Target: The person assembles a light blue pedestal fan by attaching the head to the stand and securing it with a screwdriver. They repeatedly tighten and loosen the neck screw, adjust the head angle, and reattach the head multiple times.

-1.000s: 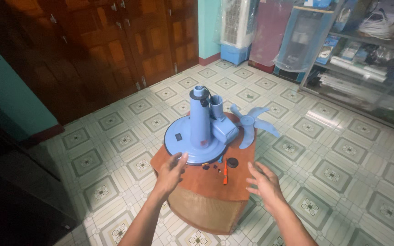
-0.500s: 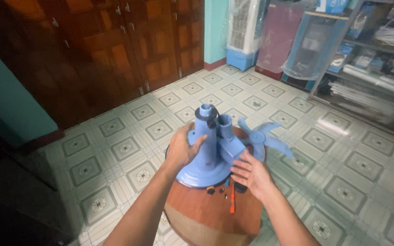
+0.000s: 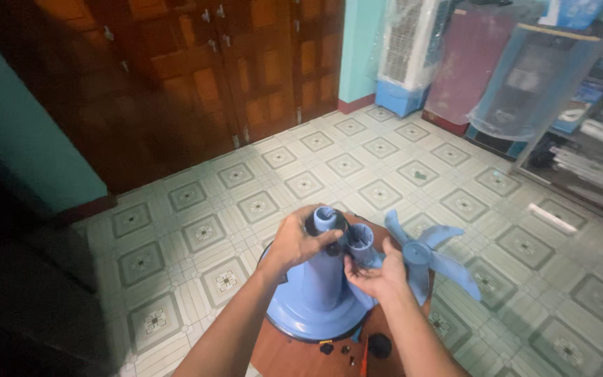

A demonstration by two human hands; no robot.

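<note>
Fan base (image 3: 315,307): sitting upright on the stool (image 3: 280,349), column rising between both hands.
Left hand (image 3: 296,242): fingers curling closed around the column top, likely steadying it.
Right hand (image 3: 378,279): fingers half bent, pinching the short tube (image 3: 361,241) beside the column.
Blade (image 3: 423,258): lying just right of the right fingers.
Small parts (image 3: 347,347): resting below the wrists.

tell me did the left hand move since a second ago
Yes. The left hand has gone up from the round blue fan base to the top of the blue fan column, where it now grips beside the right hand.
</note>
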